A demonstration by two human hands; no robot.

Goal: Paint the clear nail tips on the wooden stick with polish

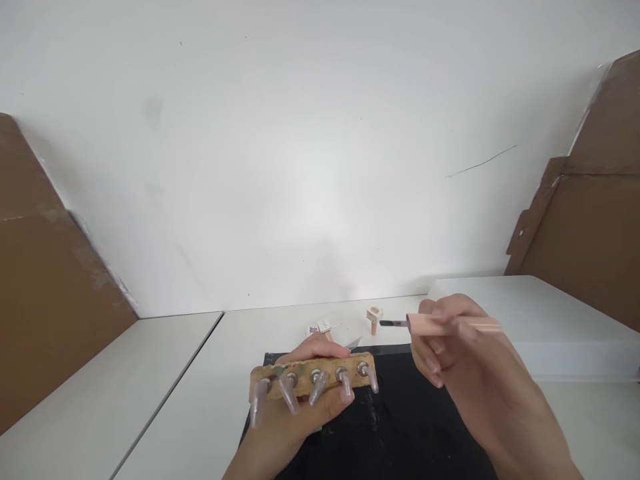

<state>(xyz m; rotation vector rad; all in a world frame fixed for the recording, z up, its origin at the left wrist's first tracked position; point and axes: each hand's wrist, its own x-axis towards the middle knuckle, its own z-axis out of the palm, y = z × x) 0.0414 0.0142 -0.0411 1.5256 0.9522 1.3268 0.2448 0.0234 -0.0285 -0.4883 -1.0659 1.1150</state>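
Observation:
My left hand (315, 407) is closed around a tan nail display stand (303, 370), tilted so its front faces me. Several long, pale, glossy false nails (289, 393) stick out from round mounts along it. To the right, my right hand (450, 353) pinches a pink nail polish brush (430, 325) by its handle. The dark bristle tip points left, apart from the false nails. Both hands are above a black mat (380, 427).
Behind the mat stands a small pink and cream bottle-like item (374, 319). Small white packets (323, 327) lie left of it. A white box (540, 327) is at the right. Brown cardboard panels (45, 287) flank the white wall (300, 167).

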